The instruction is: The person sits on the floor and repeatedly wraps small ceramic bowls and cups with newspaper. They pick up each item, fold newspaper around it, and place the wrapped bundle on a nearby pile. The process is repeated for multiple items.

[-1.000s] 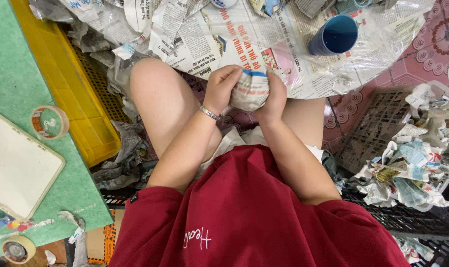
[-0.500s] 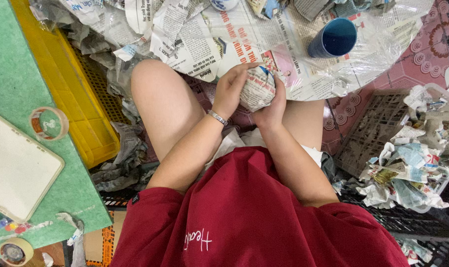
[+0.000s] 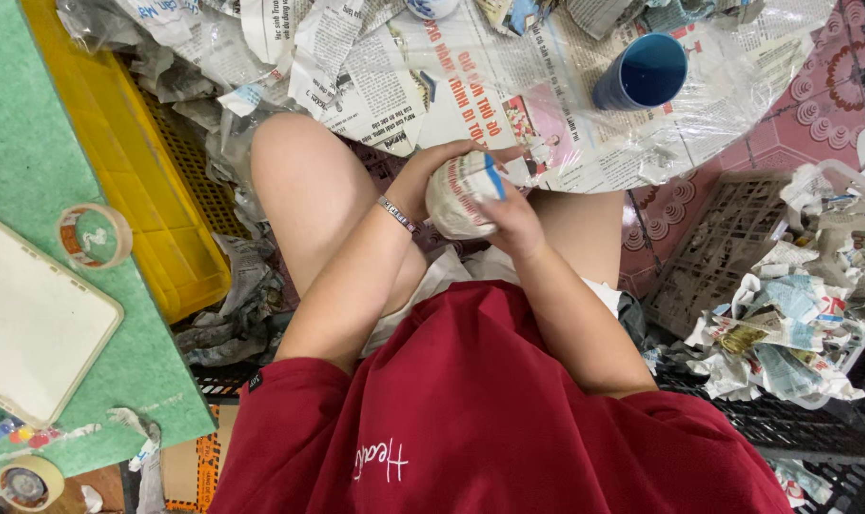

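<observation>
The paper-covered ball (image 3: 459,194) sits at centre frame, just above the person's knees, held between both hands. Since a moment ago it has turned: a blue patch now faces up at its right edge, and the left hand (image 3: 431,176) has slid round to cup its upper left side, fingers curled over the top. The right hand (image 3: 511,217) presses against its lower right, fingers closed on the paper. So the ball is being rotated and smoothed in the grip, not set down.

Beyond the hands, spread newspaper (image 3: 471,86) under clear plastic covers the floor, with a blue cup (image 3: 642,74) at upper right. A yellow crate (image 3: 142,181) lies at left, a tape roll (image 3: 94,235) on the green counter (image 3: 33,143), and torn paper scraps (image 3: 794,314) fill a bin at right.
</observation>
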